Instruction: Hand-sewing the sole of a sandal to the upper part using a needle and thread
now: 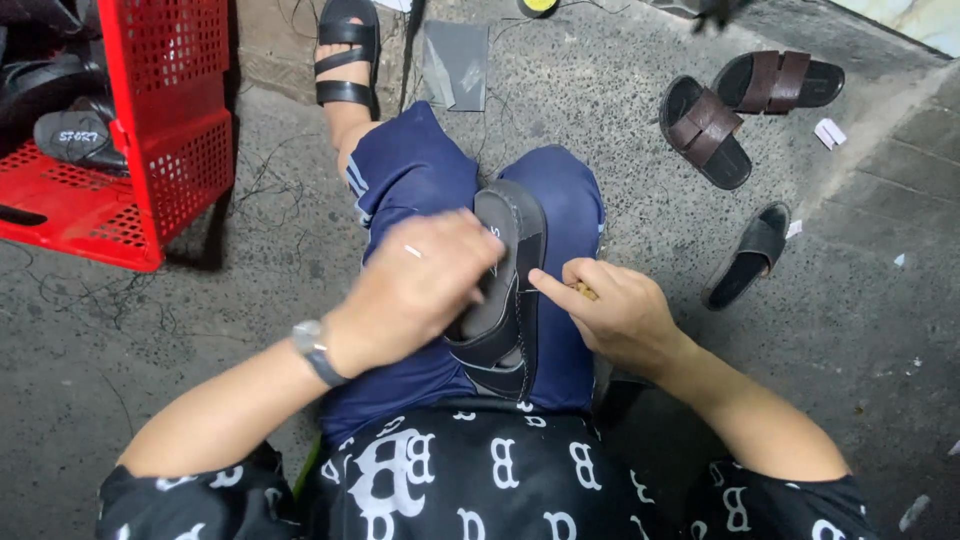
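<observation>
A black sandal [508,290] is lying sole-side along the person's lap, between the blue-trousered knees. The left hand [425,285] is gripping it from above, fingers curled over its upper. The right hand [605,310] is pressing a forefinger against the sandal's edge, its other fingers pinching a small yellowish tool [585,292]. A pair of brown slide sandals [745,105] is lying well apart on the concrete; a red plastic crate [170,120] is standing at the left.

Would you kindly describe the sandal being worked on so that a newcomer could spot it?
Start at the blue trousers; the black sandal lies on the lap, between left hand and right hand. Unlike the brown pair on the concrete, it is off the ground.
</observation>
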